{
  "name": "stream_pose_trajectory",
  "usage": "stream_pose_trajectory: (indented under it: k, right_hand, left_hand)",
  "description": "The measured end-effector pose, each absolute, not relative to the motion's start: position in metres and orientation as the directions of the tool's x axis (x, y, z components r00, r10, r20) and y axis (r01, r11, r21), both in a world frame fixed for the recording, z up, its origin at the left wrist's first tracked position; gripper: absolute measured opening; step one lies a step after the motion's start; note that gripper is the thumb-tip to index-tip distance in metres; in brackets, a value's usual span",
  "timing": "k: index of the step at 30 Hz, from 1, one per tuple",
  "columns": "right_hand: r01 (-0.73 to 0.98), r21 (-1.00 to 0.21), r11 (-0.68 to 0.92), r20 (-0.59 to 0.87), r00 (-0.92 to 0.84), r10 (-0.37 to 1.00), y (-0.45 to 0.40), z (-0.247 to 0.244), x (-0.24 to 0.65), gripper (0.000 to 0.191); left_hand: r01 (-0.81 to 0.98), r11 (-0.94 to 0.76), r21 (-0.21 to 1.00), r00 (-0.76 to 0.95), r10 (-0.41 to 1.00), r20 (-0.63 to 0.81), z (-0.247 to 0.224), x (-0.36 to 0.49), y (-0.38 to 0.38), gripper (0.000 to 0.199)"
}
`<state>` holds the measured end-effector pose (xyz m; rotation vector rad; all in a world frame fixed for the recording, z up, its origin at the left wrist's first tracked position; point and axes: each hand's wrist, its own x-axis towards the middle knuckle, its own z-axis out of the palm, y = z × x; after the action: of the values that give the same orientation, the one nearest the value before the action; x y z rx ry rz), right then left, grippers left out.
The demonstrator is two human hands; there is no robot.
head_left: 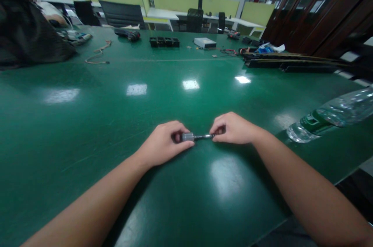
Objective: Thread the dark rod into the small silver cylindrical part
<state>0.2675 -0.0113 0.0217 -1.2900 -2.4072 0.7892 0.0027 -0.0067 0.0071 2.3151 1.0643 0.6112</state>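
Low over the green table, my two hands meet on what looks like a small screwdriver, lying level from left to right. Its thick grey cylindrical handle sits between the thumb and fingers of my left hand. A thin shaft, dark and then shiny, runs from the handle to my right hand, whose thumb and fingertips pinch the far end. The tip itself is hidden by those fingers.
A clear plastic bottle lies at the right. Along the back are a cable, a black slotted part, a silver box and long dark strips. Part of a person in dark clothing is at the far left.
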Motion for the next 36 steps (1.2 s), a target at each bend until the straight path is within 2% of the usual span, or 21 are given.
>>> stream_pose_trajectory:
  k: [4,6,10,16,23,36]
  right_hand:
    - [0.606,-0.678,0.416,0.112,-0.474,0.874,-0.014,0.01,0.245,0.014]
    - [0.572,-0.658,0.489,0.195,-0.498,0.845,-0.015,0.004,0.234,0.012]
    - [0.55,-0.63,0.549,0.259,-0.518,0.816,-0.015,-0.001,0.228,0.012]
    - [0.555,-0.626,0.548,0.263,-0.511,0.818,-0.014,-0.001,0.232,0.013]
    - [0.564,-0.615,0.552,0.257,-0.518,0.816,-0.015,0.0,0.231,0.014]
    - [0.564,-0.599,0.569,0.262,-0.534,0.804,-0.016,0.001,0.231,0.015]
  left_hand:
    - [0.539,-0.569,0.621,0.605,0.774,0.185,0.007,0.003,-0.006,0.022]
    - [0.537,-0.574,0.618,0.614,0.768,0.18,0.006,0.003,-0.005,0.021]
    - [0.537,-0.579,0.614,0.618,0.765,0.182,0.006,0.003,-0.006,0.024]
    - [0.477,-0.643,0.599,0.643,0.72,0.26,0.006,0.003,-0.007,0.019]
    - [0.519,-0.59,0.619,0.599,0.767,0.23,0.007,0.004,-0.007,0.02]
    - [0.533,-0.591,0.606,0.596,0.77,0.226,0.005,0.004,-0.006,0.022]
